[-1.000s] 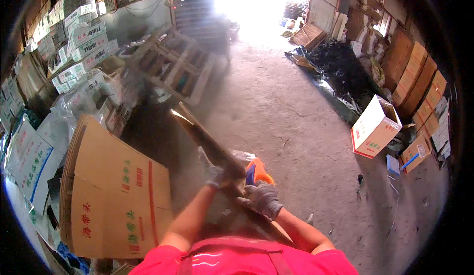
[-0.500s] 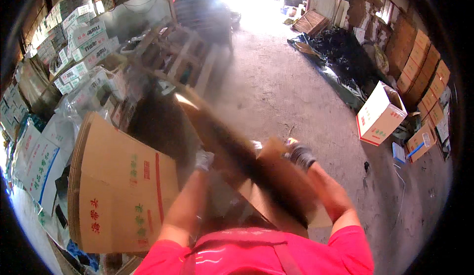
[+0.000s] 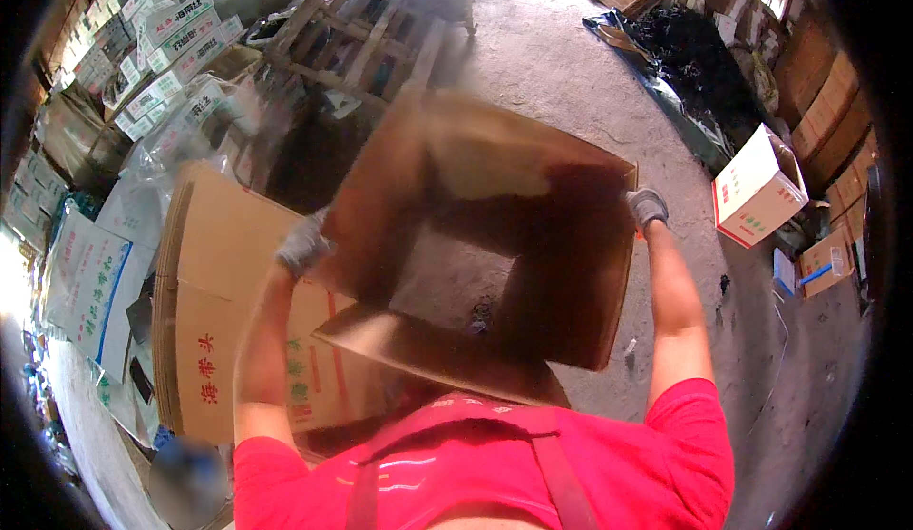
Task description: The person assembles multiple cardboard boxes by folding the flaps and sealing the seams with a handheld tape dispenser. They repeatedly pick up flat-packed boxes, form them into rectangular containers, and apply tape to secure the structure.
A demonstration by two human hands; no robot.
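Head view shows a big brown box (image 3: 571, 283) held up between the two hands, just in front of the red shirt (image 3: 609, 459). The right hand (image 3: 650, 207) is bent round the box's right edge, gripping it. The left hand (image 3: 304, 247) is at the left wall, but I cannot tell if it grips — the fingers are blurry. The box has no shut bottom (you can see the floor (image 3: 447, 273) right through it), so it could squash flat if one hand pushes too hard. A loose flap (image 3: 418, 345) near the shirt could catch and bend. The flat boxes (image 3: 204, 311) stand close on the left — a wide swing might knock them. A weak left hold could let the box drop.
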